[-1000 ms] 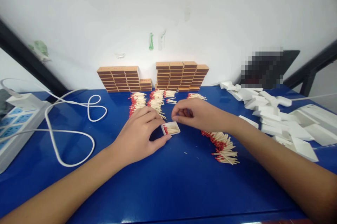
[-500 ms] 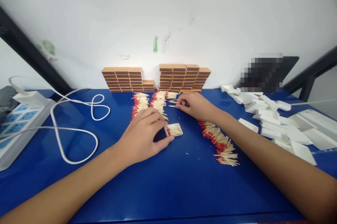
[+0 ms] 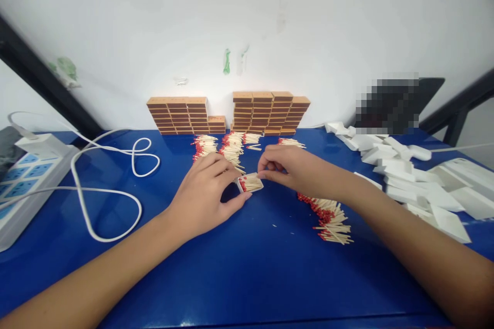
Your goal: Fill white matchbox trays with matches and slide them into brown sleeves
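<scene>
A small white matchbox tray (image 3: 250, 183) with red-tipped matches in it lies on the blue table (image 3: 247, 267). My left hand (image 3: 206, 192) grips the tray's left end between thumb and fingers. My right hand (image 3: 291, 167) is pinched closed at the tray's right edge, its fingertips touching the matches in it; whether it holds matches I cannot make out. Rows of loose matches (image 3: 227, 146) lie just behind the hands, and another heap of matches (image 3: 328, 215) lies under my right forearm.
Stacks of brown matchbox sleeves (image 3: 231, 113) stand against the white wall. A pile of white empty trays (image 3: 417, 179) covers the right side. A white cable (image 3: 111, 174) loops on the left, beside a white power strip (image 3: 23, 174).
My right hand reached back to the loose matches by the stacks, then returned to the tray's right edge. My left hand kept hold of the tray, which shifted slightly away.
</scene>
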The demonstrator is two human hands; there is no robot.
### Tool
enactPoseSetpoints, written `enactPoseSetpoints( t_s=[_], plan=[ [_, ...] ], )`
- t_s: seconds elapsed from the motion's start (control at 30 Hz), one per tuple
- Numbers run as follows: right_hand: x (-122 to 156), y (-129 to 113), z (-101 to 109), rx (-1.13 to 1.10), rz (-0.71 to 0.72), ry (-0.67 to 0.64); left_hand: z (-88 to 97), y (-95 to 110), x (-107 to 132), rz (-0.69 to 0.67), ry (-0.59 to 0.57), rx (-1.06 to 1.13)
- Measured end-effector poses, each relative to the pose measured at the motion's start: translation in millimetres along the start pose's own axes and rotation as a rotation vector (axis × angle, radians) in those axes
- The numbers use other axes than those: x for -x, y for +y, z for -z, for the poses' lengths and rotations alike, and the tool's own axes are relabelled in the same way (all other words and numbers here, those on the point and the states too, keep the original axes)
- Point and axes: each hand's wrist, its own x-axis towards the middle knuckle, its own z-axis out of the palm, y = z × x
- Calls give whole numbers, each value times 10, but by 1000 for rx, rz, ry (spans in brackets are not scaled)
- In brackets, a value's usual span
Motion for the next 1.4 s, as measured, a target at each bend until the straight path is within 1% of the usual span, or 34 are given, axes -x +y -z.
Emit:
enactPoseSetpoints(
  t_s=[0.17,0.33,0.4,0.5,0.53,0.57,0.67,0.8,0.9,1.03,1.2,1.3,1.4],
  plan=[
    [-23,-1,-163,21,41,12,5,7,0,-11,3,1],
    [-32,-42,-173,-6,86,22,4,7,-2,-8,-11,-3],
    [-62,-13,-148,-14,74,94,3,8,-1,-5,-16,-2],
    [-162,140,-117,48,0,282,4,15,2,1,-28,6],
    [-205,212,-114,79,-21,322,5,18,3,4,-30,8],
    [-249,284,-114,108,-27,329,6,21,4,5,-29,11],
    [-360,453,-134,179,-26,303,9,29,6,-1,-23,14],
    [-425,495,-172,218,-82,253,6,32,8,-10,-16,12],
    [-430,463,-185,224,-108,219,1,32,10,-6,-20,15],
    [-380,432,-168,230,-74,176,3,28,8,2,-21,20],
    [-182,346,-56,184,-22,162,9,12,8,12,-16,-8],
    [-54,239,14,136,24,142,1,0,14,14,-22,-9],
    [15,120,25,104,76,102,-7,-7,14,10,-25,-16]
  ],
)
